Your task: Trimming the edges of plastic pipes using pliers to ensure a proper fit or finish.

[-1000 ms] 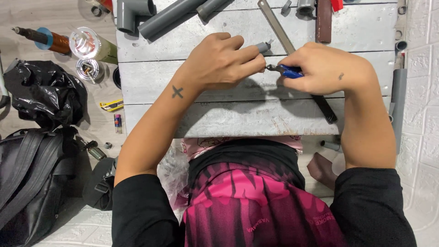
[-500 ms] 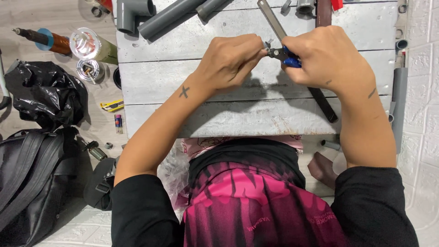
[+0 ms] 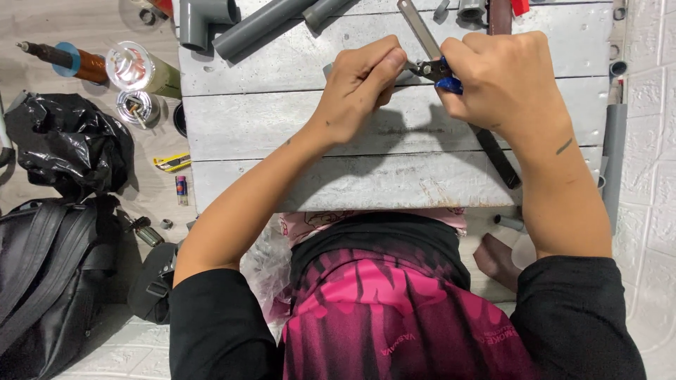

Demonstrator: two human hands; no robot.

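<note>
My right hand [image 3: 510, 88] grips blue-handled steel pliers [image 3: 438, 70] pointing left toward my left hand [image 3: 359, 88], which pinches a small grey metal piece [image 3: 329, 68] between us, touching the nose.

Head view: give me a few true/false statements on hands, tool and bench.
1. The right hand holds blue-handled pliers. True.
2. The left hand rests flat on the floor. False: it is raised over the grey plank bench, fingertips pinched by the pliers' tip.
3. A grey pipe elbow lies at the bench's far left corner. True.
4. A black bag sits on the bench. False: it lies on the floor, to the left.
</note>
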